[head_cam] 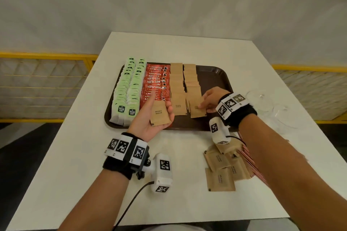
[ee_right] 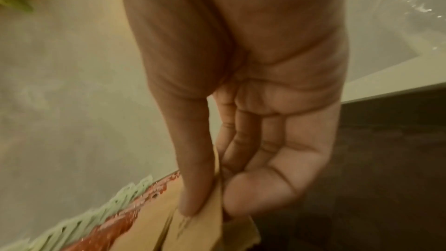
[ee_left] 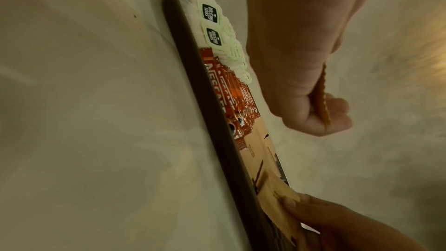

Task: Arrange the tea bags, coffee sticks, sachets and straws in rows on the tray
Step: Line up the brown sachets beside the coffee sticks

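Observation:
A dark brown tray (head_cam: 214, 75) holds two rows of green tea bags (head_cam: 127, 90), a row of red coffee sticks (head_cam: 155, 82) and two rows of brown sugar sachets (head_cam: 177, 80). My left hand (head_cam: 144, 118) hovers palm up over the tray's near edge and grips a brown sugar sachet (head_cam: 158, 115), whose edge (ee_left: 322, 94) shows in the left wrist view. My right hand (head_cam: 210, 99) pinches another sachet (head_cam: 197, 110) at the near end of the right sachet row; thumb and fingers close on that sachet (ee_right: 207, 222) in the right wrist view.
Several loose sachets (head_cam: 221, 174) lie on the white table near the front right, with red-striped straws (head_cam: 247, 155) partly hidden under my right forearm. Clear glassware (head_cam: 262, 103) stands right of the tray. The tray's right strip is bare.

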